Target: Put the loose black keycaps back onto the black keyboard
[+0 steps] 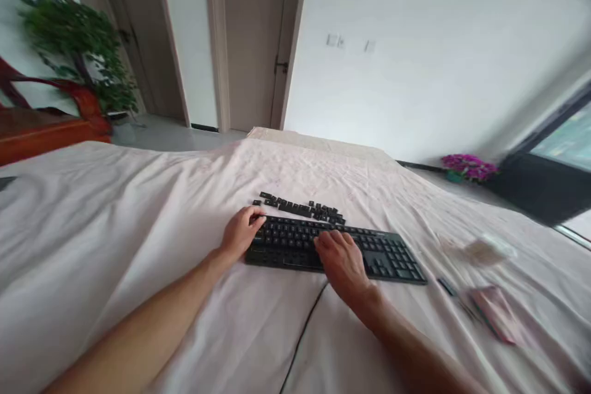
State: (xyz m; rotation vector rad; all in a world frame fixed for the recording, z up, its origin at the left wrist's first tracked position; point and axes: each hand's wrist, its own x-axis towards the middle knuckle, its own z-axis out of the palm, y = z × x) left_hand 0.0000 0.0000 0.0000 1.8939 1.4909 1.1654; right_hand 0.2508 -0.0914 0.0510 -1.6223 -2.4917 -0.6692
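A black keyboard (392, 255) lies on the pale cloth, and keycaps are off its near rows at the left. My left hand (241, 233) is closed at the keyboard's far left corner, thumb and fingers gripping the edge. Over the middle keys, my right hand (340, 260) has its fingers curled together and pressed down; what is under the fingertips is hidden. Loose black keycaps (295, 209) lie in an uneven row just beyond the keyboard's far edge. A black cable (305, 326) runs from beneath the keyboard towards me.
At the right on the wrinkled cloth (184, 197) lie a small dark stick-like piece (447, 286), a pink cloth or pouch (497, 314) and a blurred clear plastic bag (489, 250). A wooden chair (87, 114) and a leafy plant (74, 31) stand at the left.
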